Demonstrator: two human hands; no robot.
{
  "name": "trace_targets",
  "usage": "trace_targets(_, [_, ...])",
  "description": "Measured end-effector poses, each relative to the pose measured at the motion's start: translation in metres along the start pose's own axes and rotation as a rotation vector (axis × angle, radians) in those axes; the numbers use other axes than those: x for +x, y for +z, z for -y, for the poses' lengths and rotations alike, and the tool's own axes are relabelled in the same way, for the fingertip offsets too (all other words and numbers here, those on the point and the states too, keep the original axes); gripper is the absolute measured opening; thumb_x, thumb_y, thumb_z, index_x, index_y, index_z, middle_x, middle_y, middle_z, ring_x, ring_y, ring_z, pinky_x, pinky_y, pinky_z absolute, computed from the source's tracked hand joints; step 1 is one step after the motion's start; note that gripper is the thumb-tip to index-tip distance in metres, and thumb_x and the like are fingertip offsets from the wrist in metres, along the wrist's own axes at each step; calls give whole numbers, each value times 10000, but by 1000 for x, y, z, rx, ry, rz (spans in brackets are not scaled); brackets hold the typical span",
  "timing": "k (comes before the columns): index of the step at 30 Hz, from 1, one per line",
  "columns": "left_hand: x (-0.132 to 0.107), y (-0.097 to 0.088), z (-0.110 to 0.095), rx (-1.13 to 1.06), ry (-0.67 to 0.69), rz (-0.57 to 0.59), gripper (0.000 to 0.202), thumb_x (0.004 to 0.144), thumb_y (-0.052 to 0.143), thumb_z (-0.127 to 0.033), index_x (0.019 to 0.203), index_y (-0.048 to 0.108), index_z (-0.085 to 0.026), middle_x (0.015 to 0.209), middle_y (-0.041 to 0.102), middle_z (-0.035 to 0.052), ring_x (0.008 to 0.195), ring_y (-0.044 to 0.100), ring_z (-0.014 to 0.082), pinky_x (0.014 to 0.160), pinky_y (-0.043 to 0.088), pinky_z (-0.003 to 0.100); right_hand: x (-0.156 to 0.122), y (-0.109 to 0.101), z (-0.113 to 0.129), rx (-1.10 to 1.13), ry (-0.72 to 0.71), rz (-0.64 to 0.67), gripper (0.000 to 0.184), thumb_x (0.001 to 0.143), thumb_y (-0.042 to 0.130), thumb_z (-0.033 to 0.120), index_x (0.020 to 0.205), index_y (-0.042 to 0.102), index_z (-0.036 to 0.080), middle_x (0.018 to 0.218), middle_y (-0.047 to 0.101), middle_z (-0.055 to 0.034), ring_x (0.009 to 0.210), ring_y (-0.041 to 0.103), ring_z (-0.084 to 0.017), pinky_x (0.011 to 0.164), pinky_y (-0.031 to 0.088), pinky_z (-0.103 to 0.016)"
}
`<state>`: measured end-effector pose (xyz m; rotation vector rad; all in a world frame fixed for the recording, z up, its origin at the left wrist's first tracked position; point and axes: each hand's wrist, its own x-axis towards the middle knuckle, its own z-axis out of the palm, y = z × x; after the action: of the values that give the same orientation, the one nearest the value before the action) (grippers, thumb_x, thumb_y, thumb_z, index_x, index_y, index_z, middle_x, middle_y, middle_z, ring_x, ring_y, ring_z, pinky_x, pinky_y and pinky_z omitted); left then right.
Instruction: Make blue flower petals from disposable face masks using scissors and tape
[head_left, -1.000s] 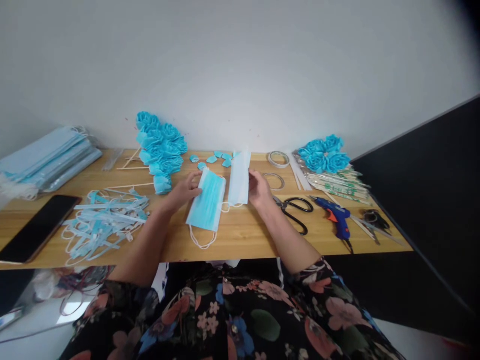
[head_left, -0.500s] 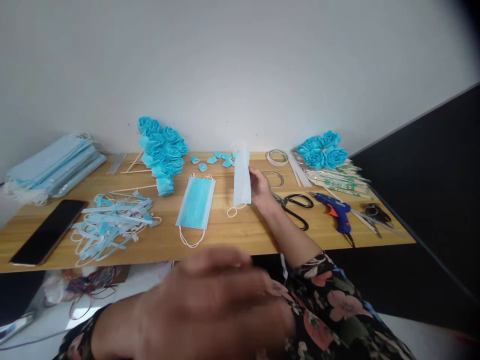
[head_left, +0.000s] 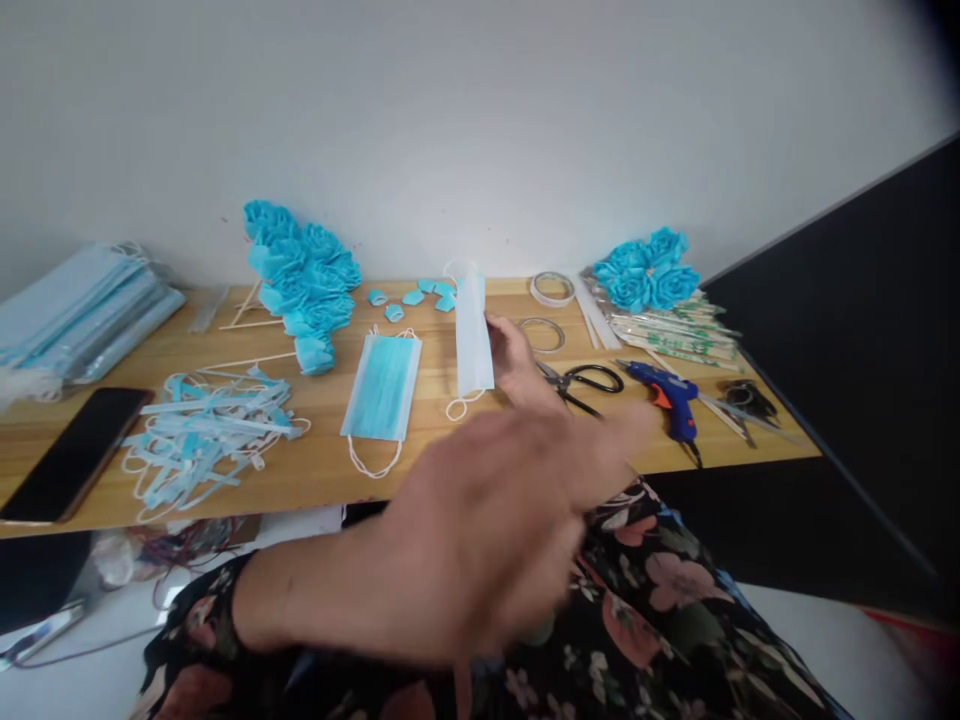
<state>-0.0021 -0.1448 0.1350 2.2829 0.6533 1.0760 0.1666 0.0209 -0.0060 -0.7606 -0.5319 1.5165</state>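
Observation:
My right hand (head_left: pixel 514 358) grips a folded white-sided face mask (head_left: pixel 472 335) by its edge and holds it upright over the wooden table (head_left: pixel 465 450). A blue face mask (head_left: pixel 381 386) lies flat on the table just left of it, ear loops showing. My left hand (head_left: pixel 495 520) is raised close to the camera, smeared by motion, its fingers stretched toward the right with nothing in them.
Blue mask flowers (head_left: pixel 300 275) stand at the back left, more flowers (head_left: pixel 646 280) on packets at the back right. Cut strips (head_left: pixel 206 430), a phone (head_left: pixel 71 452) and a mask stack (head_left: pixel 75 320) lie left. Scissors (head_left: pixel 581 385), tape rolls (head_left: pixel 553 288) and a glue gun (head_left: pixel 671 400) lie right.
My left hand let go of the blue mask, which now lies flat, and rose close to the camera, sweeping rightward. My right hand still holds the white mask.

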Motion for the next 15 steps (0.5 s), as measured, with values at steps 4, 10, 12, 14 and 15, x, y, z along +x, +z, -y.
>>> trace_targets(4, [25,4,92,-75,-277,-229,517,934,617,-300,1446,554,-263,1498,568,88,1394,502,301,1165,414,522,-3,5,1,40,29,41,111,751,733,268,729,633,224,664,670,39,668,613,-144,629,527,-260])
trace_targets(10, [27,19,177,-866,-810,-165,563,859,716,-513,1322,605,-214,1209,702,126,1116,666,288,938,548,430,-12,9,2,-171,-61,137,244,715,828,385,700,665,204,635,651,36,567,586,-100,543,505,-220])
trace_targets(12, [25,22,182,-1019,-802,-172,518,805,782,-502,1207,658,-200,1010,720,85,945,688,237,839,562,363,-17,11,2,-320,-46,221,329,732,810,505,786,722,193,687,697,-2,620,648,-128,570,533,-240])
trace_targets(14, [24,23,185,-1066,-796,-240,453,756,840,-416,1115,688,-185,878,702,44,796,666,188,754,555,322,-22,14,2,-412,-36,288,444,741,776,601,903,762,188,759,738,-38,691,699,-163,595,555,-261])
trace_targets(15, [23,23,188,-1072,-803,-274,438,739,852,-367,1101,693,-177,849,699,34,745,652,173,727,550,316,-24,16,3,-434,-40,305,483,743,765,628,950,770,192,795,751,-49,714,711,-172,603,561,-268])
